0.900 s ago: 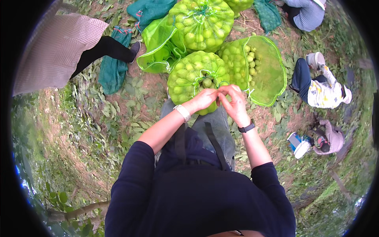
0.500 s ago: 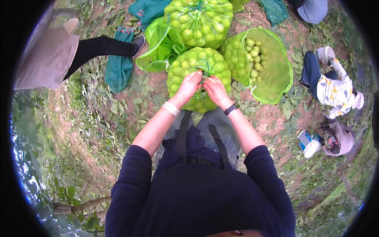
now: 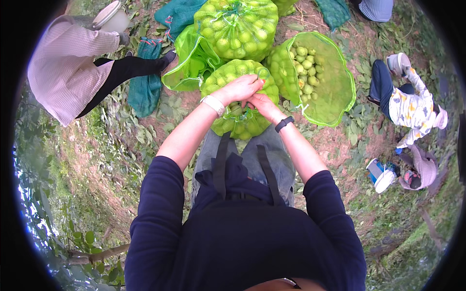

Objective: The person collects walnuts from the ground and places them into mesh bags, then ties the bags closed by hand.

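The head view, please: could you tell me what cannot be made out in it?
Head view: anything pinched between the left hand and right hand, hidden by the hands themselves.
Head view: top-right co-worker, cut off by the upper edge.
Head view: blue-and-white thing's exact kind, too small.

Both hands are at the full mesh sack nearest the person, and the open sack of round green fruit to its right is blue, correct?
Not quite: the head view shows the open mesh sack is lime green, not blue. The left hand and right hand are at the full mesh sack.
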`<action>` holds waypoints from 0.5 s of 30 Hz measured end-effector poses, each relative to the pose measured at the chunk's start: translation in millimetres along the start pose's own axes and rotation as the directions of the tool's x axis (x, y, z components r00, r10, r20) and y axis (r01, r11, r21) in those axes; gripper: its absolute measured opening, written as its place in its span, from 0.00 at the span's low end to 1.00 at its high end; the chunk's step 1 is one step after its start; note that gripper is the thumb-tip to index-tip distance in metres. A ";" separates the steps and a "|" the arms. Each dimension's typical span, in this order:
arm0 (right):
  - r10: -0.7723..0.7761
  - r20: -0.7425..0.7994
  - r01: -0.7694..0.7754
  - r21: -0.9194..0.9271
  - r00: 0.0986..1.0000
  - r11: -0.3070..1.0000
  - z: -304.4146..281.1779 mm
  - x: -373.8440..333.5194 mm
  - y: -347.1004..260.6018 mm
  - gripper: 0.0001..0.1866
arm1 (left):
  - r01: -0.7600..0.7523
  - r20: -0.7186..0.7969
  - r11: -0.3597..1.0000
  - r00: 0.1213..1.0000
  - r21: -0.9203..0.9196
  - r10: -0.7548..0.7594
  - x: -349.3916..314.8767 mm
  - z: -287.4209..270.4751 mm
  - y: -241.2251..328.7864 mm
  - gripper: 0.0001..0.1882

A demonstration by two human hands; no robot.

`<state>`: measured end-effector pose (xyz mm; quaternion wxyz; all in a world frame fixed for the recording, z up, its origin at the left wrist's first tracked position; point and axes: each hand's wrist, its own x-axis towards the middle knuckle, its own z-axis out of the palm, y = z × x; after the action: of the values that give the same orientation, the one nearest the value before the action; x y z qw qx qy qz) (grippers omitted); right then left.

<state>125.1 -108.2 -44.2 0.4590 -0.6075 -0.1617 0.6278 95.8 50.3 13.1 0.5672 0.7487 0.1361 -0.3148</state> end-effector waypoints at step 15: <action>-0.661 -0.035 0.353 -0.823 0.750 0.445 26.2 -17.5 -30.3 0.10 | 0.247 0.015 0.849 0.962 -0.467 -0.271 -12.2 21.4 -68.6 0.22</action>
<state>110.0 -96.4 -5.0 0.3410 -0.7649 -0.5072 0.2035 41.2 54.1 -35.1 0.6786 0.5735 0.3216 -0.3272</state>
